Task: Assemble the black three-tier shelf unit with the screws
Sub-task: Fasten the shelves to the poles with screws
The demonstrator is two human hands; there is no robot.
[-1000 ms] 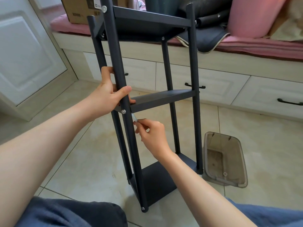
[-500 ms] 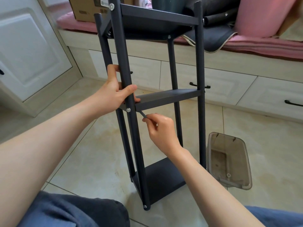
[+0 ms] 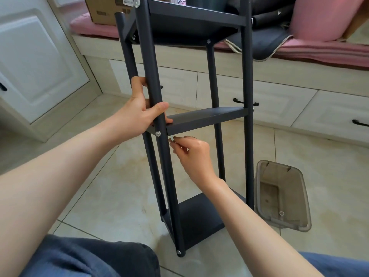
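Note:
The black three-tier shelf unit [image 3: 205, 118] stands upright on the tiled floor in front of me. My left hand [image 3: 137, 114] grips the near-left post just above the middle shelf, thumb across the post's front. A silver screw head [image 3: 158, 133] shows in that post at the middle shelf's corner. My right hand [image 3: 191, 154] pinches a small silvery hex key [image 3: 171, 139] just under the middle shelf's front edge, right of the screw. More screw heads show at the top [image 3: 136, 2] and bottom [image 3: 178, 252] of the same post.
A clear plastic tub [image 3: 283, 196] stands on the floor right of the shelf's base. Behind is a window seat with white drawers [image 3: 279, 100], pink cushions [image 3: 323, 17], dark fabric and a cardboard box [image 3: 103, 11]. A white cabinet door [image 3: 36, 62] is at left.
The view has shifted slightly, so the shelf sits a little further right. My right hand with the key has risen closer under the middle shelf's front edge. My left hand keeps its grip.

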